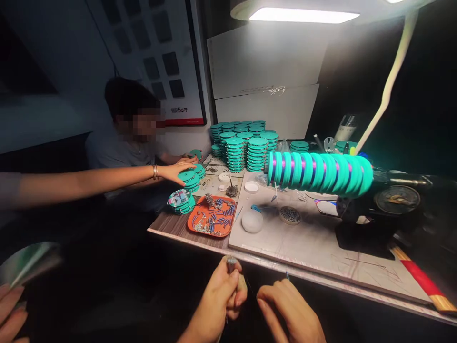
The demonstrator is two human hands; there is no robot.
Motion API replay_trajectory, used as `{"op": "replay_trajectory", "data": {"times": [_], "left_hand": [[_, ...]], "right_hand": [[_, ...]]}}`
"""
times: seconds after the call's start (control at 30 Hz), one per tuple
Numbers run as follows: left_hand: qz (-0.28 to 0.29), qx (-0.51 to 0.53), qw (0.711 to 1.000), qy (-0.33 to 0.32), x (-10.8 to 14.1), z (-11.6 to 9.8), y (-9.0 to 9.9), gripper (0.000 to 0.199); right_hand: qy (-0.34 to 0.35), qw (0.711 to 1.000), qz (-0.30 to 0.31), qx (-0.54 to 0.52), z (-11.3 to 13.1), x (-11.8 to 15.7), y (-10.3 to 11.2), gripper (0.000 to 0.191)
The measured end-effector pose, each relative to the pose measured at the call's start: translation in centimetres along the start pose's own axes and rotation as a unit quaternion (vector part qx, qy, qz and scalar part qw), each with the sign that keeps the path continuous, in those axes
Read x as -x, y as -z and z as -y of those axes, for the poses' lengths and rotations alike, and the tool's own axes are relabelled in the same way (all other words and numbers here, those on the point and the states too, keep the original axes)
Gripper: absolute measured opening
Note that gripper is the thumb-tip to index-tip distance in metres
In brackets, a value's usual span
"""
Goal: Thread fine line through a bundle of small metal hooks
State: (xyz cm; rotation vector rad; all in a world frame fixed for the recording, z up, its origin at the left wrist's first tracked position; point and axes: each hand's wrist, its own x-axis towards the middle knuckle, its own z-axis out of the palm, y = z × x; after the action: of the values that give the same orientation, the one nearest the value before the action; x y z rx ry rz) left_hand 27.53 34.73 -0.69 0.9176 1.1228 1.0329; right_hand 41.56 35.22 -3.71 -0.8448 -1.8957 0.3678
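At six o'clock, left hand [220, 295] pinches a small, light, stiff metal-tipped part [231, 261]; right hand [290, 309] grips a thin, likely fragile blue-tipped pin [287, 275].

A bright overhead lamp [303, 14] lit the worktop [314, 247] centre, while its near edge and the room lay dark; frame edges bent and blurred, lower left smeared.

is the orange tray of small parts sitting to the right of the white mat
No, the orange tray lies at the left edge of the white mat, beside a small stack of teal discs.
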Motion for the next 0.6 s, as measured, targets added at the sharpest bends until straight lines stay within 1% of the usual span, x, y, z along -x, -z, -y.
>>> {"op": "replay_trajectory", "data": {"times": [0.03, 0.1, 0.2, 0.27, 0.37, 0.53, 0.6], "left_hand": [[-0.021, 0.047, 0.999, 0.017, 0.7, 0.9, -0.3, 0.032], [-0.062, 0.063, 0.995, 0.040, 1.6, 1.8, -0.6, 0.036], [-0.086, 0.073, 0.992, 0.059, 2.1, 1.7, -0.8, 0.039], [-0.096, 0.094, 0.989, 0.055, 2.2, 1.5, -0.7, 0.038], [-0.102, 0.115, 0.987, 0.049, 2.2, 1.5, -0.6, 0.037], [-0.099, 0.077, 0.990, 0.065, 2.3, 2.1, -0.8, 0.047], [-0.107, 0.063, 0.990, 0.060, 2.3, 2.3, -0.9, 0.046]], "right_hand": [[0.011, 1.000, 0.003, 0.015, 0.0, 0.2, -0.2, 0.014], [0.037, 0.998, 0.008, 0.048, 0.1, 0.6, -0.5, 0.015], [0.076, 0.993, 0.007, 0.093, 0.2, 1.0, -0.9, 0.016], [0.087, 0.991, -0.001, 0.103, 0.2, 1.2, -0.9, 0.014], [0.087, 0.992, -0.009, 0.096, 0.3, 1.2, -0.9, 0.011], [0.099, 0.990, 0.000, 0.099, 0.2, 1.1, -1.0, 0.011], [0.109, 0.989, 0.008, 0.099, 0.2, 1.0, -1.1, 0.013]]}}
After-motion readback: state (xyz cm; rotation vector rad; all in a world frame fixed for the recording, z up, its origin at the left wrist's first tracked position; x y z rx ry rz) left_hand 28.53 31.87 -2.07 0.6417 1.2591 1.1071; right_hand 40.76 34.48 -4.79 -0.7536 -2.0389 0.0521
